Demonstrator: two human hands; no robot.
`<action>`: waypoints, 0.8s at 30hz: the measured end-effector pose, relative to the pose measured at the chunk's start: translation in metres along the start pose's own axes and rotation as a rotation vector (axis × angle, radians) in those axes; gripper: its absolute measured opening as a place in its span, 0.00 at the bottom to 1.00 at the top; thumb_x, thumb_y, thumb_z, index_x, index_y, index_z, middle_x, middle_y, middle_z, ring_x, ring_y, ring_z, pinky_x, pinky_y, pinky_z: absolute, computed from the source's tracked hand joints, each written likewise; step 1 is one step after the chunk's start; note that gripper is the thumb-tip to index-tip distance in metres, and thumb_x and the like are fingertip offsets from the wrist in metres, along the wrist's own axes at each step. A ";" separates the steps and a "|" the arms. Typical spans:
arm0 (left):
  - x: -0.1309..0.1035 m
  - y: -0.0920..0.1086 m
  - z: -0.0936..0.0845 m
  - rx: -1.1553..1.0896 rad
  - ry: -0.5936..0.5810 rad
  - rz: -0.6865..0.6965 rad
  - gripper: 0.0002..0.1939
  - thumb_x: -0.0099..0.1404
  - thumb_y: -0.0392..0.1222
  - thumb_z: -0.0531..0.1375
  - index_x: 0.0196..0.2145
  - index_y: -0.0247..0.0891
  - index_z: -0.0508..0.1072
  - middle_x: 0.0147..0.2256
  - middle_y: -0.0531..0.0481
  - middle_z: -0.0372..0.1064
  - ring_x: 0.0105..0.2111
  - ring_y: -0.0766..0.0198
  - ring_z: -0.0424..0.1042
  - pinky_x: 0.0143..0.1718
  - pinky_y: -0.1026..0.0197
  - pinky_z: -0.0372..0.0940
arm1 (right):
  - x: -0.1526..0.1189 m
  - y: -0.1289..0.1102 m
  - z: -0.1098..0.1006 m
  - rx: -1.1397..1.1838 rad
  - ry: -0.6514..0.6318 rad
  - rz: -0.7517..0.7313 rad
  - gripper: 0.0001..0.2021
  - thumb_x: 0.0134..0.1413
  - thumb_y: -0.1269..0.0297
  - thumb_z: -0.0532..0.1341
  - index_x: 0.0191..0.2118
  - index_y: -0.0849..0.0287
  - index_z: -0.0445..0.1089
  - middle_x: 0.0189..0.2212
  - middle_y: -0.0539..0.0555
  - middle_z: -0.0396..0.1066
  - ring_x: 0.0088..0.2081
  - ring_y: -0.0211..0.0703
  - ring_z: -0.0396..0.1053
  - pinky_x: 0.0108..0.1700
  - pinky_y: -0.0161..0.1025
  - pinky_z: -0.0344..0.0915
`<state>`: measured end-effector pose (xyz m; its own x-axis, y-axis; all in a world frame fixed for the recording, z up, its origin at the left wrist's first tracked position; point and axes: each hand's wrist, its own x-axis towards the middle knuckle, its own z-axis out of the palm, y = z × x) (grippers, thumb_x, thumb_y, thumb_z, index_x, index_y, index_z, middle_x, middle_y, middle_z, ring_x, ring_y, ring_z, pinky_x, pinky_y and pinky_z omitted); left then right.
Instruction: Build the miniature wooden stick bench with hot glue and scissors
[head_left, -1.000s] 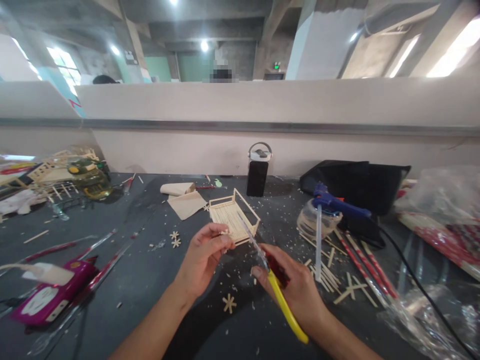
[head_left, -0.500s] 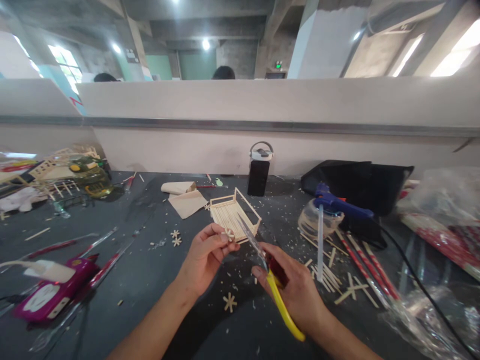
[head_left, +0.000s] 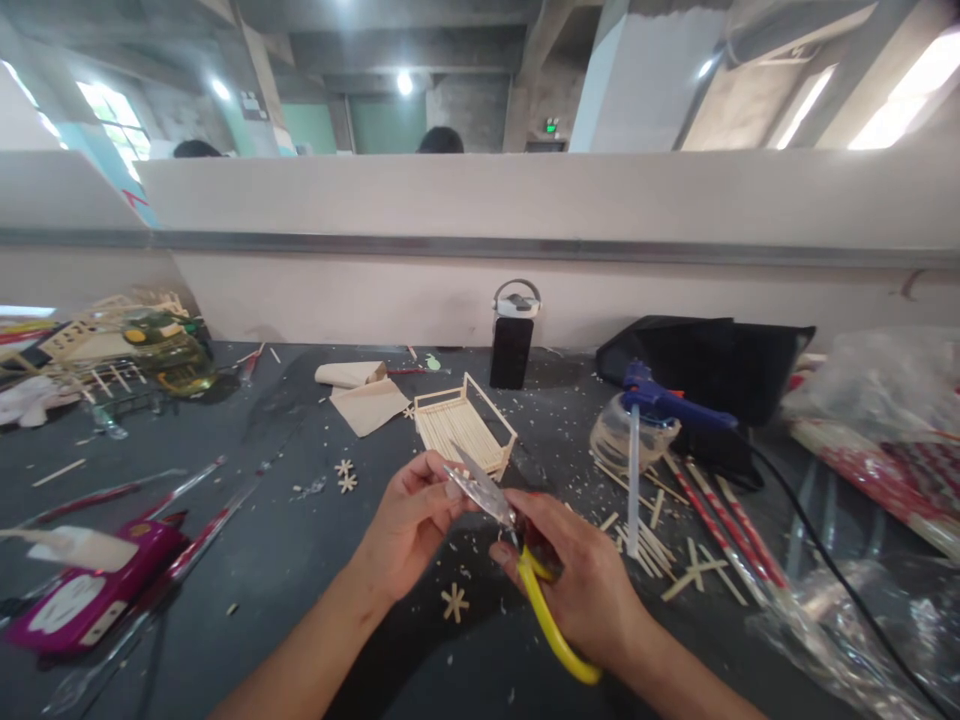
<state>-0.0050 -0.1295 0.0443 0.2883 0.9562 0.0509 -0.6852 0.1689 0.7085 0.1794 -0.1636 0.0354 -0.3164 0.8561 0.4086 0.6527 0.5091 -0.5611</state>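
Observation:
In my right hand (head_left: 577, 570) are yellow-handled scissors (head_left: 484, 490), their blades apart and reaching to the fingertips of my left hand (head_left: 416, 520). My left hand is pinched on a small star of wooden sticks, now mostly hidden behind the blades and fingers. Just beyond my hands sits a small slatted wooden frame (head_left: 461, 425) with raised rails. A loose stick star (head_left: 454, 602) lies on the table between my forearms. Two smaller stars (head_left: 346, 475) rest to the left of my left hand.
A blue glue gun (head_left: 675, 400) leans on a clear plastic cup (head_left: 630, 440) at right, near cut sticks (head_left: 649, 550). A black phone (head_left: 512, 352) stands against a bottle. At left are a purple power strip (head_left: 97, 590) and a yellowish bottle (head_left: 176, 355). Brown sandpaper (head_left: 369, 405) lies behind.
The scissors have swung left, so their open blades now reach the wooden star in my left hand. The view has shifted slightly to the right.

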 end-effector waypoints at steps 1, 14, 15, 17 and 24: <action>0.000 0.000 0.000 0.007 -0.006 0.003 0.07 0.53 0.31 0.67 0.26 0.35 0.72 0.29 0.53 0.73 0.29 0.69 0.71 0.34 0.66 0.66 | 0.000 0.000 0.000 -0.005 0.001 -0.008 0.16 0.57 0.63 0.61 0.51 0.54 0.65 0.34 0.52 0.71 0.32 0.43 0.70 0.33 0.37 0.67; -0.002 0.001 -0.002 0.072 -0.058 0.040 0.05 0.56 0.32 0.66 0.27 0.36 0.73 0.27 0.52 0.74 0.28 0.69 0.72 0.33 0.66 0.65 | -0.004 0.007 0.002 -0.049 0.099 -0.143 0.14 0.58 0.66 0.60 0.51 0.58 0.66 0.31 0.53 0.72 0.28 0.41 0.69 0.30 0.35 0.66; -0.003 0.002 -0.002 0.085 -0.066 0.042 0.04 0.56 0.32 0.65 0.28 0.36 0.72 0.27 0.52 0.73 0.28 0.69 0.72 0.34 0.66 0.65 | -0.005 0.007 0.002 -0.047 0.102 -0.147 0.14 0.58 0.67 0.59 0.50 0.58 0.66 0.31 0.53 0.72 0.28 0.40 0.69 0.29 0.35 0.66; -0.003 0.002 -0.002 0.110 -0.073 0.043 0.04 0.57 0.32 0.64 0.28 0.36 0.72 0.25 0.52 0.73 0.27 0.69 0.71 0.34 0.66 0.64 | -0.004 0.007 0.002 -0.052 0.095 -0.138 0.13 0.59 0.66 0.58 0.49 0.58 0.67 0.29 0.52 0.72 0.27 0.40 0.68 0.29 0.34 0.65; 0.006 0.010 -0.011 0.182 0.040 0.216 0.05 0.56 0.30 0.61 0.29 0.37 0.70 0.29 0.54 0.69 0.29 0.67 0.70 0.39 0.60 0.64 | 0.003 -0.006 -0.009 -0.015 -0.041 0.290 0.18 0.57 0.59 0.59 0.53 0.55 0.66 0.29 0.49 0.73 0.26 0.42 0.70 0.32 0.38 0.66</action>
<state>-0.0174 -0.1196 0.0435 0.1194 0.9746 0.1893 -0.5957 -0.0822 0.7990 0.1809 -0.1651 0.0467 -0.1427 0.9686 0.2034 0.7302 0.2418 -0.6390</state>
